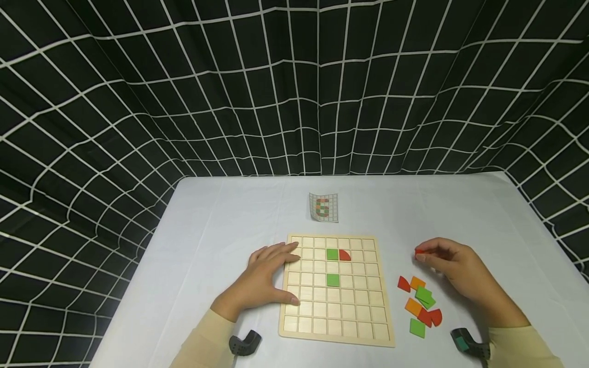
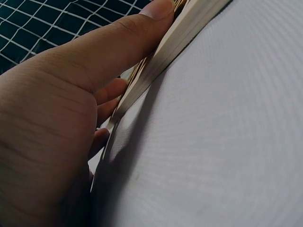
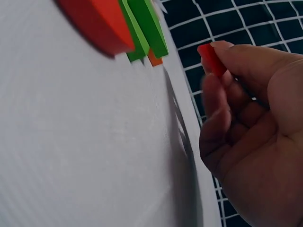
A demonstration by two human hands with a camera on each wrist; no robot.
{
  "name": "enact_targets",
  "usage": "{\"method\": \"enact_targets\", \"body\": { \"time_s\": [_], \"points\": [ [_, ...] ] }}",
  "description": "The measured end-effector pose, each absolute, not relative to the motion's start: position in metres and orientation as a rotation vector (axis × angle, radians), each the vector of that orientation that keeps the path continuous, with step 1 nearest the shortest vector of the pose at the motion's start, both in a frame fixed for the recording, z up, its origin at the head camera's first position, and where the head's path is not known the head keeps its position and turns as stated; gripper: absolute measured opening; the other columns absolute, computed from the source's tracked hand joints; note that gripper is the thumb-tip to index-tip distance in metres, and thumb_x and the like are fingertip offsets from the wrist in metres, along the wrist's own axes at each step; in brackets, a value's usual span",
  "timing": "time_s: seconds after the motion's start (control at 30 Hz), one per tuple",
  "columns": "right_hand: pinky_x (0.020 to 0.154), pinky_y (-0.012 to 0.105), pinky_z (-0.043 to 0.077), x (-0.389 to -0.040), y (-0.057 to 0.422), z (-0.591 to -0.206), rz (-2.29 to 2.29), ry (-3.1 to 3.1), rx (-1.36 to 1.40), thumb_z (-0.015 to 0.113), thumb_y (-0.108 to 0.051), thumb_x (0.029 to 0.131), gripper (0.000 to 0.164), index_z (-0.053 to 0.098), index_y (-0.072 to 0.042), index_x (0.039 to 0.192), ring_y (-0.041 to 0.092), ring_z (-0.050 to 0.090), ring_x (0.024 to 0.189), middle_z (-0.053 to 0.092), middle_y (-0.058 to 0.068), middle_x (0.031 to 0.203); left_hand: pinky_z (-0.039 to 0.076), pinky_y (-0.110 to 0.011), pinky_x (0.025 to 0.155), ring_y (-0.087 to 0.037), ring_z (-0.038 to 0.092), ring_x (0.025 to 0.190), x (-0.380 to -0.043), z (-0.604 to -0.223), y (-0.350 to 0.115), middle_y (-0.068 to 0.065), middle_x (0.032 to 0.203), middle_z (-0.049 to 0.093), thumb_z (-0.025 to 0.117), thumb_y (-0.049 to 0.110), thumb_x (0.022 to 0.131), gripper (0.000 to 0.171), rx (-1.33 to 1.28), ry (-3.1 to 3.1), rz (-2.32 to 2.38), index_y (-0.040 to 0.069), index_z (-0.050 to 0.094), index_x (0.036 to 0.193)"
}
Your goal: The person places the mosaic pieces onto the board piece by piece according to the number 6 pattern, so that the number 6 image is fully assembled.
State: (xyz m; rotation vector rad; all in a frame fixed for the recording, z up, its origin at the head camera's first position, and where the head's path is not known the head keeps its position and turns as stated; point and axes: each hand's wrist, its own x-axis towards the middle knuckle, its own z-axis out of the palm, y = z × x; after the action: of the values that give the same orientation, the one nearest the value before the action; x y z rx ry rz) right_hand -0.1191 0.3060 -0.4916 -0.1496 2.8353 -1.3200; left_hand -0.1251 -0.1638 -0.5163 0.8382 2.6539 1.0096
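Note:
A wooden grid board (image 1: 322,325) lies on the white table, with two green square tiles (image 1: 333,280) and a red quarter-circle tile (image 1: 344,255) set in its cells. My left hand (image 1: 264,278) rests on the board's left edge, thumb and fingers spread; the left wrist view shows the thumb on the rim. To the right of the board, my right hand (image 1: 453,263) pinches a small red tile (image 3: 214,59) between thumb and fingers, above the table. Its full shape is hidden by the fingers.
Loose tiles lie right of the board: several red pieces (image 1: 403,284), orange squares (image 1: 413,306) and green squares (image 1: 417,328), some overlapping. Behind the board lies a small paper card (image 1: 324,208) with a coloured grid pattern. A black curtain with white grid lines (image 1: 294,102) surrounds the table.

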Motion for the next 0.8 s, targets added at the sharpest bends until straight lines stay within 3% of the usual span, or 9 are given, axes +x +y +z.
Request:
{"method": "enact_targets", "body": {
  "time_s": [0.53, 0.8],
  "points": [
    [0.082, 0.015, 0.052, -0.116, 0.29, -0.487, -1.331, 2.768, -0.221, 0.08, -0.012, 0.101, 0.02, 0.078, -0.01, 0.121, 0.014, 0.067, 0.095, 0.078, 0.002, 0.113, 0.009, -0.057, 0.126, -0.023, 0.026, 0.16, -0.125, -0.517, -0.163, 0.003, 0.175, 0.035, 0.097, 0.058, 0.073, 0.094, 0.842, 2.65, 1.016, 0.02, 0.06, 0.151],
    [0.081, 0.019, 0.057, -0.113, 0.281, -0.482, -1.408, 2.702, -0.278, 0.078, -0.007, 0.101, 0.021, 0.077, -0.006, 0.122, 0.017, 0.07, 0.092, 0.077, 0.003, 0.112, 0.01, -0.057, 0.126, -0.023, 0.025, 0.16, -0.125, -0.518, -0.164, 0.004, 0.175, 0.034, 0.096, 0.059, 0.073, 0.094, 0.844, 2.66, 1.008, 0.021, 0.06, 0.151]
  ]
}}
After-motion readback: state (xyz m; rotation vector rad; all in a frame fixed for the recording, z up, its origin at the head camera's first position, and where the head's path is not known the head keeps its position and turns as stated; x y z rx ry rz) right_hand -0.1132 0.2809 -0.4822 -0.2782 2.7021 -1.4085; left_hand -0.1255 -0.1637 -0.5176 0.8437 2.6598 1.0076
